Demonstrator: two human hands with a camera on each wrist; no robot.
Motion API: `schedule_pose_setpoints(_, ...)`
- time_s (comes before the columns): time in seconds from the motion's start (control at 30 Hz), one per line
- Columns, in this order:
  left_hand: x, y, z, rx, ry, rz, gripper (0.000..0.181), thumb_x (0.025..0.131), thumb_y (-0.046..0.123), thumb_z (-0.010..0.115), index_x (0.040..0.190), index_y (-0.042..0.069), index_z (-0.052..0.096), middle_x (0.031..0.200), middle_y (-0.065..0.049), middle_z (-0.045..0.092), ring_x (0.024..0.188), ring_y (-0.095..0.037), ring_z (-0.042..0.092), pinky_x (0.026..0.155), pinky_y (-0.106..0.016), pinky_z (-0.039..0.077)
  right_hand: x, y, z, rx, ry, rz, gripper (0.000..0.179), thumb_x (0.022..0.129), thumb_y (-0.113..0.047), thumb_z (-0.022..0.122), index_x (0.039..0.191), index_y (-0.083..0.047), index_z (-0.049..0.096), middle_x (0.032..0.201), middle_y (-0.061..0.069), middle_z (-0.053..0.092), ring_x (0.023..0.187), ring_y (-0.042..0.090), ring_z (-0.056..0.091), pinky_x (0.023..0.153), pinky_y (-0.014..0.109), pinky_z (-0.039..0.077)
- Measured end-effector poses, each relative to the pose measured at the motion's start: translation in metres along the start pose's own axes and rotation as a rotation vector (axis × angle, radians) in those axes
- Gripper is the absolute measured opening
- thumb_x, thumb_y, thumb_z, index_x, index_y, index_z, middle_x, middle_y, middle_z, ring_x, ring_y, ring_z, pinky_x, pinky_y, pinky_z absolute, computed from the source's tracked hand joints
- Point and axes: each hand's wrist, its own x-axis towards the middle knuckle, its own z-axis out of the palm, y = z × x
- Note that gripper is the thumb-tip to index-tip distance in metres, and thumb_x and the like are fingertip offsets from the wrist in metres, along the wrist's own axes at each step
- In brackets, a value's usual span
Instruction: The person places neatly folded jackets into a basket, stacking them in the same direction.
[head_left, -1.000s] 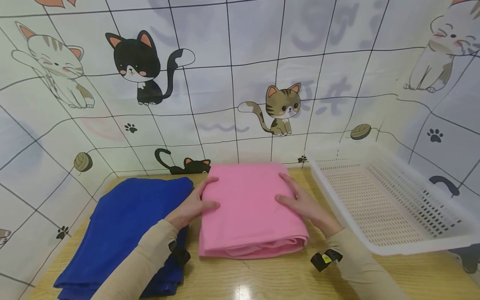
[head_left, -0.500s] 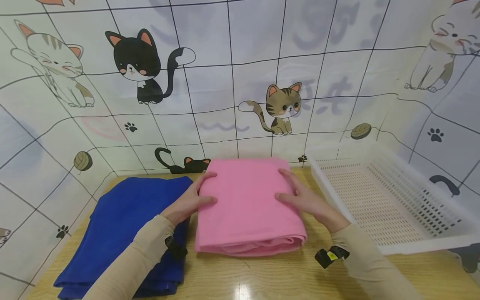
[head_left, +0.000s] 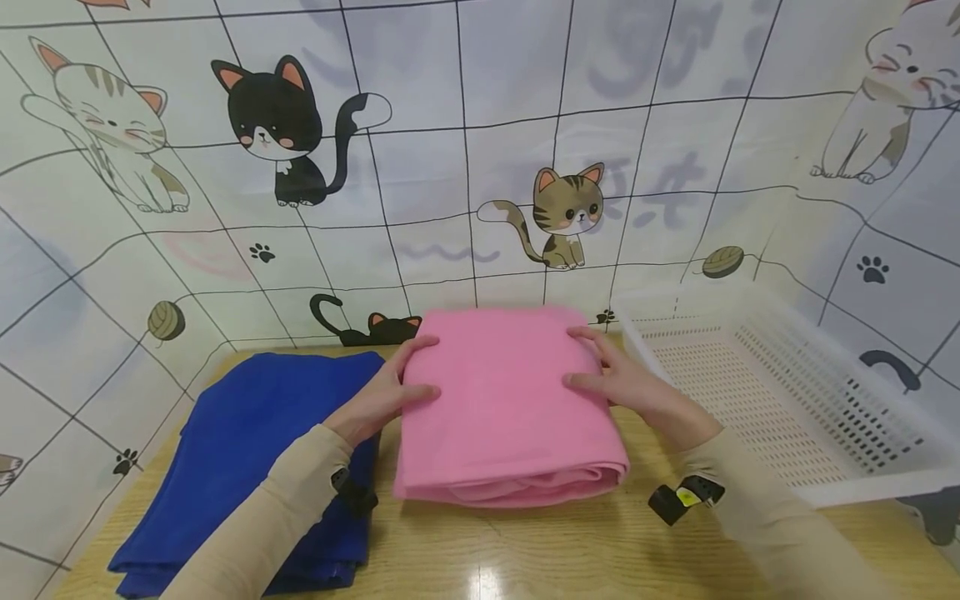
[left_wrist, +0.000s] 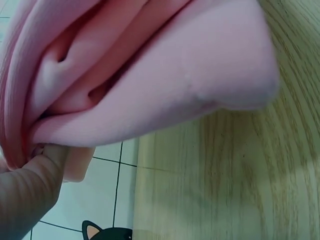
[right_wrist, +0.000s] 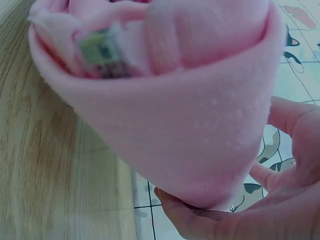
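Note:
A thick folded pink garment [head_left: 510, 400] lies between my two hands near the back of the wooden table. My left hand [head_left: 382, 392] grips its left side, thumb on top and other fingers around the edge. On the opposite side my right hand [head_left: 630, 383] holds it the same way. Loose inner layers show along its near edge. In the right wrist view, a small greenish label [right_wrist: 100, 47] sits among the folds, and the thumb and fingers of that hand clasp the cloth's corner. Left of the pink garment lies a folded blue garment [head_left: 270, 450].
A white perforated plastic basket [head_left: 750, 400] stands at the right, with its rim just beyond my right forearm. Behind the wooden table [head_left: 510, 550] rises a wall covering [head_left: 420, 167] printed with cats and grid lines.
Both hands have shifted the pink garment slightly up in the view, and lately a little to the right. The right hand has moved rightward with it. The blue garment and basket stay put.

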Motion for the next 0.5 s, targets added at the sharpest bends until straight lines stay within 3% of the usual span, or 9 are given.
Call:
schedule_pose_setpoints(0.13, 0.001, 0.004, 0.003, 0.000, -0.002, 0.003, 0.074, 0.086, 0.002, 0.067, 0.146, 0.028, 0.033, 0.143, -0.016, 0.028, 0.119, -0.034, 0.043, 0.084, -0.039, 0.050, 0.001, 0.001, -0.006, 0.039, -0.008, 0.038, 0.084, 0.088, -0.017, 0.070, 0.154, -0.018, 0.017, 0.146, 0.037, 0.021, 0.102, 0.035, 0.059, 0.078, 0.041, 0.054)
schedule_pose_setpoints(0.5, 0.004, 0.011, 0.010, 0.010, -0.011, 0.000, 0.072, 0.087, 0.005, 0.067, 0.145, 0.029, 0.032, 0.142, -0.016, 0.030, 0.118, -0.033, 0.045, 0.085, -0.039, 0.050, 0.003, 0.009, -0.023, 0.095, -0.077, 0.024, 0.088, 0.087, -0.017, 0.071, 0.154, -0.019, 0.014, 0.145, 0.036, 0.022, 0.103, 0.035, 0.058, 0.081, 0.043, 0.051)
